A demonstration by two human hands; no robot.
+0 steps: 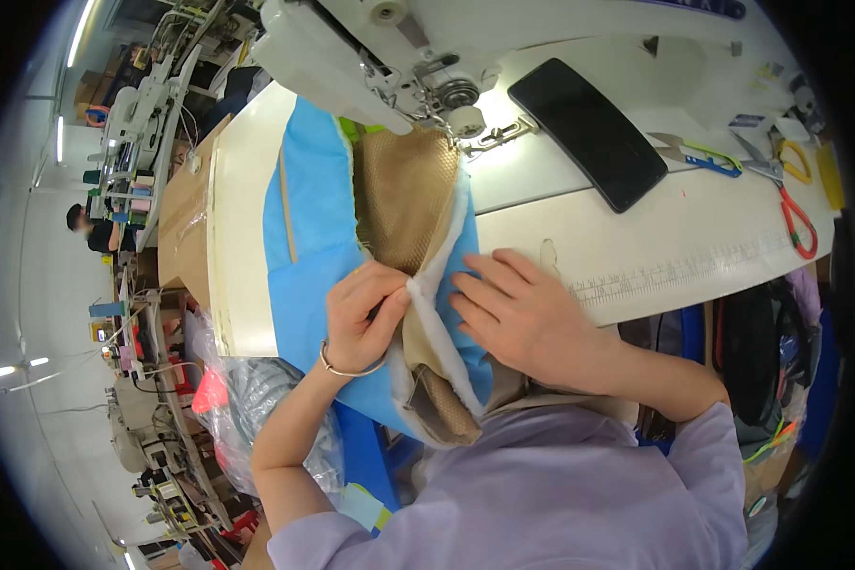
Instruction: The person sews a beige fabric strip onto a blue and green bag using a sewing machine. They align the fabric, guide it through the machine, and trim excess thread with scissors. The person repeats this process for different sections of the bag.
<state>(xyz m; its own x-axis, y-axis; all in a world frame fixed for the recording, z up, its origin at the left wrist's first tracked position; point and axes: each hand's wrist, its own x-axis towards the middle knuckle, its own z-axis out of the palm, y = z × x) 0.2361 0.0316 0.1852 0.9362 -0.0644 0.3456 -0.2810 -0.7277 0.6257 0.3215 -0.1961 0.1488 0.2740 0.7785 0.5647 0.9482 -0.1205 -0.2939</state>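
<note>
A padded fabric piece (404, 195) lies on the sewing table, with blue cloth, a tan woven layer and white padding along its edge. Its far end reaches the needle area of the white sewing machine (427, 81). My left hand (363, 318) pinches the padded edge between thumb and fingers. On the right side of that edge, my right hand (518, 309) rests with fingers spread on the blue cloth, not gripping it. The near end of the fabric hangs over the table's front edge towards my lap.
A black phone (589, 133) lies right of the needle. Thread snips (698, 154) and red-handled scissors (788, 204) sit farther right. Printed ruler markings run along the table's front edge. Clear plastic bags (285, 408) are below left. Other machines and a person stand far left.
</note>
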